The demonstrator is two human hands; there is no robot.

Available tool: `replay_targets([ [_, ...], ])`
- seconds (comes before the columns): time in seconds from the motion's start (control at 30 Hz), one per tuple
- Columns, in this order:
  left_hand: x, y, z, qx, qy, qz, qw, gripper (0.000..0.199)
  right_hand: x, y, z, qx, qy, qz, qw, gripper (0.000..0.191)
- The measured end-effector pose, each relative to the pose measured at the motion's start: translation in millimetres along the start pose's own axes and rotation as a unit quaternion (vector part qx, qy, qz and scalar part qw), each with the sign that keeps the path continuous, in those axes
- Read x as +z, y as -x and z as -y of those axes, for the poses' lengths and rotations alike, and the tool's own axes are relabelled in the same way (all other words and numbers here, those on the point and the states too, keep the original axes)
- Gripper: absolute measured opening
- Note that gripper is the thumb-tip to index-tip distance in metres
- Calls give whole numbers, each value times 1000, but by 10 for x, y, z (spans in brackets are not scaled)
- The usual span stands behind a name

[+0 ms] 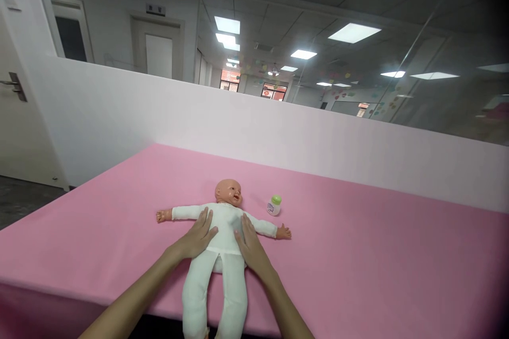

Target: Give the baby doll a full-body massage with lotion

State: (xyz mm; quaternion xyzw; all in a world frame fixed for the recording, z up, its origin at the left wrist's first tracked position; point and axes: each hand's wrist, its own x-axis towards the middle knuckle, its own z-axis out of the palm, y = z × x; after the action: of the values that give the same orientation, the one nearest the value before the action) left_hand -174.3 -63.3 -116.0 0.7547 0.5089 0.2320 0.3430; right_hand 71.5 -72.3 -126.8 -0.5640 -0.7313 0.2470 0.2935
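A baby doll (226,230) with a white cloth body lies on its back on the pink-covered table (353,254), arms spread and legs toward me. Its head is turned to the right. My left hand (199,235) rests flat on the left side of the doll's torso, fingers extended. On the right side of the torso lies my right hand (251,243), also flat with its fingers stretched out. Neither hand grips anything. A small clear jar (274,205) with a green lid stands beyond the doll's right-hand arm in the view.
Behind the table runs a low white wall (238,122) with glass above it. At the far left is a door (24,100) with a metal handle. The table's front edge passes beneath the doll's legs.
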Motion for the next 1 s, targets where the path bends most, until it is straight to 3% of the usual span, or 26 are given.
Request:
replay_targets([
  [0.07,-42,124,3,-3,6,28,1000,90,-24,108,31,17,-13,15,1000,83],
  [0.17,-58,306,-37,12,31,25,999,83,-78,265,138,21,-23,36,999,80],
  [0.3,19,431,-225,73,7,48,996,79,-124,348,345,-49,1,96,994,71],
  [0.4,131,365,-408,126,-10,15,992,80,-89,237,458,-133,20,119,984,62],
  [0.53,261,94,-522,138,-7,-48,989,80,15,-68,437,-199,60,104,973,62],
  [0.63,289,-129,-452,121,-4,-76,990,81,79,-264,332,-175,69,51,981,63],
  [0.77,246,-295,-202,62,7,-109,992,85,121,-354,196,-92,62,-11,994,66],
  [0.9,175,-299,52,8,9,-103,995,94,131,-307,93,-30,28,-40,998,76],
  [1.0,125,-213,123,-3,2,-84,997,97,122,-211,45,-7,-2,-43,999,79],
])
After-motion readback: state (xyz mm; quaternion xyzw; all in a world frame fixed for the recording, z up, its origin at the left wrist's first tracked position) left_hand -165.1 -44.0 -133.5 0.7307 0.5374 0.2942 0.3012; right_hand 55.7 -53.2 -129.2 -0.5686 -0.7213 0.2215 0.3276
